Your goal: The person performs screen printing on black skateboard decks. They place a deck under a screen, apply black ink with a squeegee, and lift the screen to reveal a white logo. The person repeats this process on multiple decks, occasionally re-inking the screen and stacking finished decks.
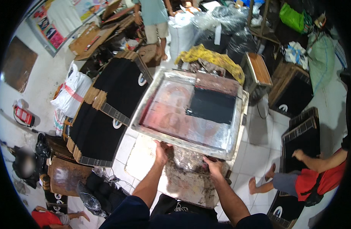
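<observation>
A large screen printing frame (179,141) with a pale, worn rim lies slightly askew in front of me. Its mesh is stained pink and grey, and a black rectangle (211,106) covers its far right part. My left hand (161,153) is closed on the frame's near edge, left of the middle. Further right along that edge, my right hand (214,167) grips it too; some fingers of both hands are hidden beneath the rim. Below the frame is a work board (143,157), white at the left and heavily stained brown between my forearms.
Stacks of black panels (93,128) stand close on the left. At the right, a person in red (328,171) reaches toward more black panels (301,141). Another person (154,23) stands at the back. A yellow cloth (215,59) and a wood-topped stand (259,68) are beyond the frame.
</observation>
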`<state>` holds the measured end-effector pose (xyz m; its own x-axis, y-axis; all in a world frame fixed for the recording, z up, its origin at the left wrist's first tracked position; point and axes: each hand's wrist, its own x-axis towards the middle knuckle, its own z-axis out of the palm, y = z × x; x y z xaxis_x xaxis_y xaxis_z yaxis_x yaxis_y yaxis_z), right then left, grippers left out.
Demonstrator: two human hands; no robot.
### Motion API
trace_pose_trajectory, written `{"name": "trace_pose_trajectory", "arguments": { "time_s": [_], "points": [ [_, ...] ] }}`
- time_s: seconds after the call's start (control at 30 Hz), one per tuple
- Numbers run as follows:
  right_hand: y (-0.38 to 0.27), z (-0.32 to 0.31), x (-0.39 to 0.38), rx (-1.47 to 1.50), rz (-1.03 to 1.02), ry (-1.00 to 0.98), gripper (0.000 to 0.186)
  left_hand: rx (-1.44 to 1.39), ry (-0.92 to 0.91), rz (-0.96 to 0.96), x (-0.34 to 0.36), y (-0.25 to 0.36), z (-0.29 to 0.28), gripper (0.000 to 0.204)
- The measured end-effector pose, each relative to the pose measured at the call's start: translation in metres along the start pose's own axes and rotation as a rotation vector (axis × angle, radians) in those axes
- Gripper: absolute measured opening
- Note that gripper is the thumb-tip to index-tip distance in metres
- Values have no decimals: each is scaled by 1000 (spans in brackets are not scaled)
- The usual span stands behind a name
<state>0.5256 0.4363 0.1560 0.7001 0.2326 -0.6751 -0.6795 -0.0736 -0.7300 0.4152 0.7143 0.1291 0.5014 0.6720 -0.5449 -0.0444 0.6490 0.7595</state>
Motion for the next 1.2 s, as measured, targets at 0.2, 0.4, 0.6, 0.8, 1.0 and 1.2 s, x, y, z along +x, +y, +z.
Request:
{"name": "trace_pose_trajectory", "arguments": {
  "time_s": [0.2,0.4,0.6,0.8,1.0,1.2],
  "points": [
    [12,21,7,-18,-166,147,33,-23,-37,-117,2,-3,10,77],
    [40,13,-17,-575,-522,595,52,923,-494,216,-64,16,-70,42],
    [103,102,-111,-891,-932,707,31,1121,-536,876,-162,52,-318,46],
    [158,286,-177,-1045,-1033,134,18,1416,135,-336,-161,128,-595,57],
    [156,417,-169,-1088,-1110,-189,12,1119,602,-181,-132,174,-734,40],
    [146,536,-100,-1161,-940,-288,19,548,619,-309,-59,199,-743,44]
  ]
}}
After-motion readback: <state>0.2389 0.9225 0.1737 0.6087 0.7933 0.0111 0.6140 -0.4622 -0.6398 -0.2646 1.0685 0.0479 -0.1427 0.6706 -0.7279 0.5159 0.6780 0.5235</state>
